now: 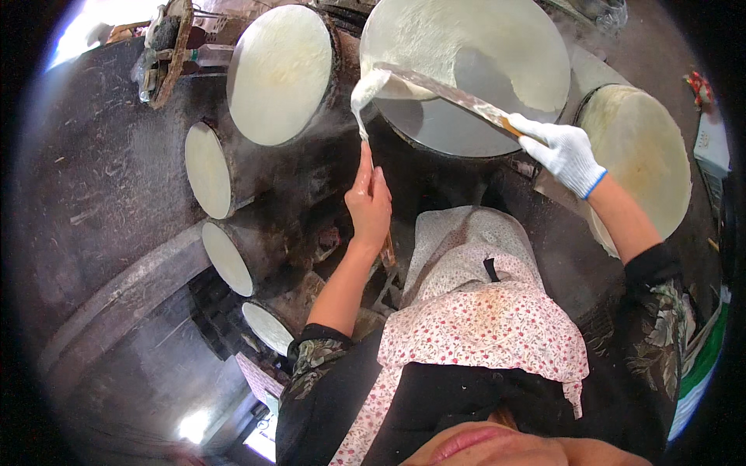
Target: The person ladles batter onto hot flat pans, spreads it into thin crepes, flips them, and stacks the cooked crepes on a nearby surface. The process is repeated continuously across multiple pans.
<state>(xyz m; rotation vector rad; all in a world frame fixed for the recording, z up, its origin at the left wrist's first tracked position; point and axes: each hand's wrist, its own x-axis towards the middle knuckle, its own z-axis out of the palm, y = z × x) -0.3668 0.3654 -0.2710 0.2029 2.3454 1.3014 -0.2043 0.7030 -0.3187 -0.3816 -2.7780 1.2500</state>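
Observation:
My right hand, in a white knit glove with a blue cuff, grips the wooden handle of a long flat spatula. Its blade reaches left over a large round griddle, partly coated with pale batter. Wet white batter clings to the blade's far end and hangs down toward my left hand. That hand is bare and closed, its index finger stretched along a thin tool with a wooden handle. The fingertip is at the batter's lower end; whether they touch is unclear. Most of the thin tool is hidden by the hand.
A round griddle with a pale sheet stands at the far left, and another pale round sheet at right. Smaller pale discs line the left side. A round woven item is at the upper left. Steam hangs around the griddles.

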